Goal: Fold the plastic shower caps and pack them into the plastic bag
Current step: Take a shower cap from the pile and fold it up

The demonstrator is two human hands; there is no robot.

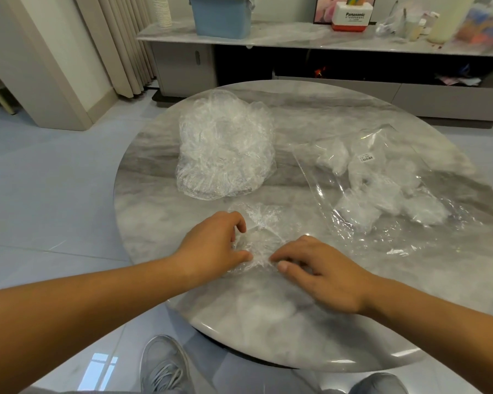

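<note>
A clear crinkled shower cap (261,237) lies flattened on the round marble table (268,322) near the front. My left hand (211,245) pinches its left edge between thumb and fingers. My right hand (322,275) presses fingertips on its near right edge. A loose heap of unfolded shower caps (225,149) sits behind, left of centre. To the right lies a clear plastic bag (382,189) with a barcode label, holding several folded caps.
A low cabinet (325,44) stands beyond the table with a blue bin (222,15), a white and red box and bottles. Curtains hang at the back left. My grey shoes (165,368) show below the table's front edge on the tiled floor.
</note>
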